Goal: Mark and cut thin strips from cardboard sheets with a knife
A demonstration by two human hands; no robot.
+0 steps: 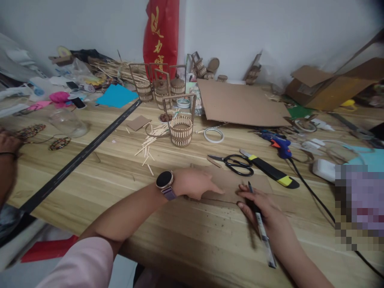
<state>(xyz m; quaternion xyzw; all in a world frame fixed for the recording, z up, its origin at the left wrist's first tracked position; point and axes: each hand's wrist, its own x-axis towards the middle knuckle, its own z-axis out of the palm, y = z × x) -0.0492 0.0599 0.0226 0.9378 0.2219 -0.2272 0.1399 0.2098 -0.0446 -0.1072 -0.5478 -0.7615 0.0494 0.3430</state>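
Note:
A small piece of brown cardboard [252, 180] lies flat on the wooden table in front of me. My left hand [198, 183], with a round watch on its wrist, rests on the cardboard's left part, fingers stretched out to the right. At its right part is my right hand [259, 204], its fingers around a dark pen [261, 230]. Just beyond the cardboard are black-handled scissors [239, 165] and a black and yellow utility knife [271, 170]. A small basket of wooden sticks with a tall handle [181, 134] stands farther back.
Loose sticks [148, 146] and a tape roll [213, 135] lie near the basket. A large cardboard sheet [240, 102] is behind. To the right, a blue glue gun [280, 146] trails a black cord. Another person's hand [9, 146] is at far left.

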